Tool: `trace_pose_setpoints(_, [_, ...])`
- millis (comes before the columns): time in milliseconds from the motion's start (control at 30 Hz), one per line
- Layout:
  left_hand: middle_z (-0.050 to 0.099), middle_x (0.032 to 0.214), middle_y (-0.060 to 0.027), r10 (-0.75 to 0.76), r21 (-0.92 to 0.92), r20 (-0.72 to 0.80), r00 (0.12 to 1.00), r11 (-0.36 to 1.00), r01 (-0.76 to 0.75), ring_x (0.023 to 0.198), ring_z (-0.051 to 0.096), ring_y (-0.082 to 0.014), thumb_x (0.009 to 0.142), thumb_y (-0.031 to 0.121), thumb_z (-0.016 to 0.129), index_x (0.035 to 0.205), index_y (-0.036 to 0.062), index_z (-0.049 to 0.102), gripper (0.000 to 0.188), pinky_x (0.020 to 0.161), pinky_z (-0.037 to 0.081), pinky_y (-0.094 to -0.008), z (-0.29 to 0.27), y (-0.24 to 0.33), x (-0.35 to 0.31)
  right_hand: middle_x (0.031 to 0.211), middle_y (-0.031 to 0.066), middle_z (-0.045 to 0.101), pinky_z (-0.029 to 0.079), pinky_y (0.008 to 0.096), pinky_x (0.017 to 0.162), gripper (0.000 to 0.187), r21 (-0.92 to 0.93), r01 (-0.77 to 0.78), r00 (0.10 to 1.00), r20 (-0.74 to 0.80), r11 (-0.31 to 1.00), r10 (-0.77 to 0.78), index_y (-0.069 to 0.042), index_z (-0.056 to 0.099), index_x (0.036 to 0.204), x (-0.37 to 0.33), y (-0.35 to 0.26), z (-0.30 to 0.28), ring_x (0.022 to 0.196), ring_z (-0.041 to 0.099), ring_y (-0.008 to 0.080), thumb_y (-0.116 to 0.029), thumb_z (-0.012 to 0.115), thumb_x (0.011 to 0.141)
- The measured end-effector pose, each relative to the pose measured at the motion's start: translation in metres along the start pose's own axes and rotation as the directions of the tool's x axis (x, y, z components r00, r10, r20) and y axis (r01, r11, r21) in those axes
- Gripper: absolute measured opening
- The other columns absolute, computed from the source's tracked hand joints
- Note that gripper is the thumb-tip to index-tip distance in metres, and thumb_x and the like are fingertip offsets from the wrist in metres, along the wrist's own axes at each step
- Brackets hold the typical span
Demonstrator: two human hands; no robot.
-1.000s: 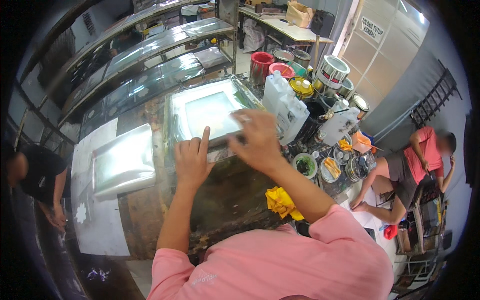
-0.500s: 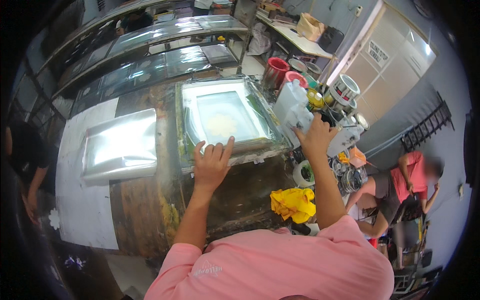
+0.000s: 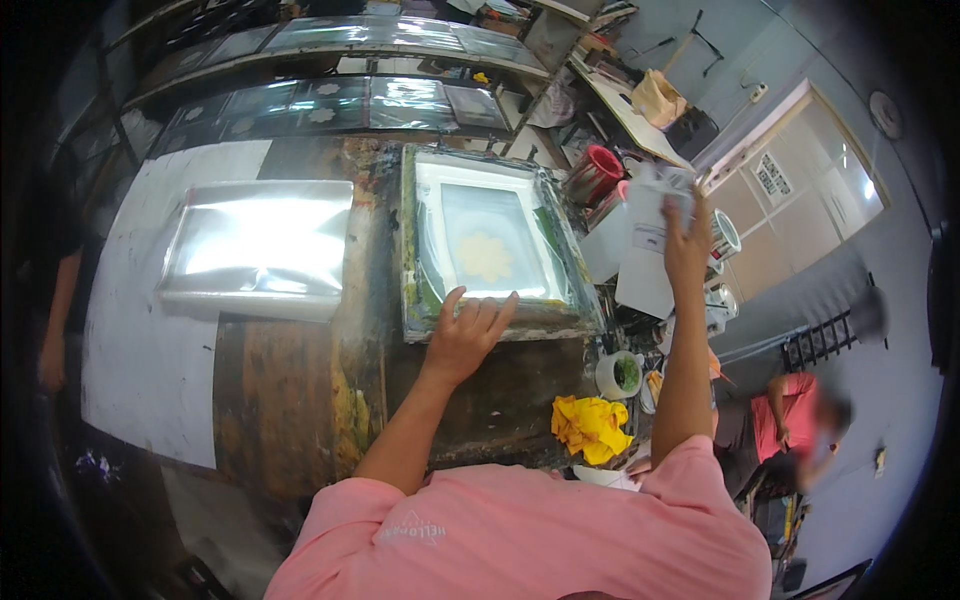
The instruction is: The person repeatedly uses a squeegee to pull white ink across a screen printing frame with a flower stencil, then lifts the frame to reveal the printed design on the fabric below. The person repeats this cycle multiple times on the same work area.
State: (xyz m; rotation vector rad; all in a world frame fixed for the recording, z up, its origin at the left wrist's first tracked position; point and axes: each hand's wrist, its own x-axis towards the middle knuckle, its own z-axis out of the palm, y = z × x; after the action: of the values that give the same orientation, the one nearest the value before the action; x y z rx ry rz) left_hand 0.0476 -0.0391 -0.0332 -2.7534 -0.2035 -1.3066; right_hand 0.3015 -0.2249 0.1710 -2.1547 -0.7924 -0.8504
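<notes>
A screen printing frame (image 3: 412, 230) lies on the worktable, with a pale flower shape (image 3: 484, 258) in its mesh window. My left hand (image 3: 466, 335) rests on the frame's near edge, its fingers spread and nothing in them. At the right, my right hand (image 3: 686, 240) grips the upper part of a whitish plastic jug (image 3: 640, 275), which is tilted and lifted among the cans. Part of the jug's top is blurred. A crumpled yellow cloth (image 3: 590, 428) lies near my right forearm.
Left of the frame sits a stack of shiny clear plastic sheets (image 3: 255, 245) on a white board (image 3: 130, 330). A red can (image 3: 592, 178) and a white pot with green content (image 3: 622, 375) stand at the right. Racks of sheets (image 3: 410, 100) run behind. Another person (image 3: 785, 415) sits at the right.
My right hand, open above the containers before, now holds the whitish jug and has raised it. My left hand stays at the frame's near edge. The whole view has shifted.
</notes>
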Motion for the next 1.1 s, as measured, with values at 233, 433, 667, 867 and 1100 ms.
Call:
trace_pose_setpoints(233, [0.060, 0.102, 0.0020, 0.022, 0.019, 0.036, 0.999, 1.000, -0.023, 0.098, 0.061, -0.0152, 0.094, 0.017, 0.061, 0.149, 0.0206, 0.062, 0.055, 0.116, 0.043, -0.0482, 0.006, 0.001, -0.006, 0.125, 0.0250, 0.068, 0.057, 0.0520, 0.092, 0.055, -0.374, 0.322, 0.824, 0.563, 0.870, -0.063, -0.021, 0.067, 0.142, 0.037, -0.006, 0.119, 0.110, 0.071, 0.0420, -0.050, 0.072, 0.095])
trace_pose_setpoints(433, [0.059, 0.103, 0.0023, 0.049, 0.037, 0.024, 0.999, 0.998, -0.049, 0.102, 0.061, -0.0145, 0.097, 0.019, 0.060, 0.150, 0.0211, 0.061, 0.053, 0.119, 0.041, -0.0456, 0.011, 0.001, -0.009, 0.115, 0.0203, 0.070, 0.060, 0.0507, 0.086, 0.050, -0.493, 0.576, 0.704, 0.704, 0.652, -0.089, -0.018, 0.072, 0.129, 0.046, 0.022, 0.212, 0.105, 0.072, 0.0392, -0.044, 0.080, 0.088])
trace_pose_setpoints(667, [0.059, 0.102, 0.0033, 0.056, 0.101, 0.004, 0.998, 0.993, -0.056, 0.101, 0.060, -0.0135, 0.099, 0.028, 0.063, 0.147, 0.0227, 0.063, 0.049, 0.120, 0.040, -0.0427, 0.010, 0.000, -0.009, 0.107, 0.0189, 0.073, 0.061, 0.0498, 0.079, 0.040, -0.315, 0.683, 0.620, 0.727, 0.659, -0.296, -0.015, 0.076, 0.120, 0.043, -0.022, 0.234, 0.096, 0.074, 0.0398, -0.039, 0.081, 0.087])
trace_pose_setpoints(867, [0.059, 0.102, 0.0037, 0.054, 0.101, -0.014, 0.998, 0.994, -0.052, 0.101, 0.060, -0.0131, 0.099, 0.029, 0.062, 0.143, 0.0227, 0.065, 0.044, 0.119, 0.041, -0.0422, 0.006, -0.001, -0.005, 0.114, 0.0201, 0.069, 0.058, 0.0519, 0.086, 0.048, -0.213, 0.644, 0.602, 0.734, 0.734, -0.315, -0.018, 0.071, 0.132, 0.029, -0.094, 0.228, 0.103, 0.072, 0.0409, -0.044, 0.077, 0.093])
trace_pose_setpoints(1100, [0.060, 0.102, 0.0033, 0.060, 0.103, -0.005, 0.998, 0.993, -0.059, 0.102, 0.060, -0.0136, 0.100, 0.029, 0.062, 0.142, 0.0218, 0.066, 0.043, 0.118, 0.041, -0.0423, 0.007, -0.002, -0.005, 0.115, 0.0201, 0.070, 0.058, 0.0518, 0.086, 0.050, -0.268, 0.664, 0.596, 0.753, 0.698, -0.278, -0.019, 0.071, 0.135, 0.035, -0.069, 0.227, 0.104, 0.072, 0.0406, -0.042, 0.078, 0.091])
